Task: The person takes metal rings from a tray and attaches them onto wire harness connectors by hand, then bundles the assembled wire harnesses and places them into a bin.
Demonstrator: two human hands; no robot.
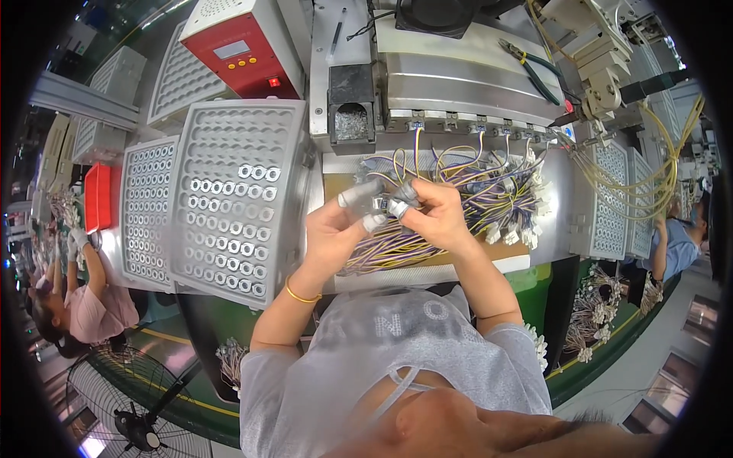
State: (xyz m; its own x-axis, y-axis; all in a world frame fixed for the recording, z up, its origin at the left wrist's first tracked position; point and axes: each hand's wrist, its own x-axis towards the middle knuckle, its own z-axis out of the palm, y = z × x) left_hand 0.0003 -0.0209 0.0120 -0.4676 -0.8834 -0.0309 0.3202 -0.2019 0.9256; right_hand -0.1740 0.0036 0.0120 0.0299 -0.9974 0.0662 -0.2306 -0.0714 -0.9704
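Observation:
My left hand (336, 233) and my right hand (437, 217) meet over a bundle of yellow, purple and white wires (389, 248). Pale finger cots cover several of my fingertips. Between the fingers of both hands is a small part with a shiny metal face (380, 203); its exact kind is too small to tell. White plug connectors (527, 206) end the wires at the right. Just beyond my hands stands a metal fixture (466, 84), with small connectors and wires seated along its front edge.
Left of my hands lies a grey tray (294, 122) with rows of metal rings, beside a second ring tray (149, 153). A red-and-white control box (244, 49) stands behind. Pliers (531, 69) rest on the fixture; a soldering iron (611, 99) is mounted right. Two co-workers sit at the sides.

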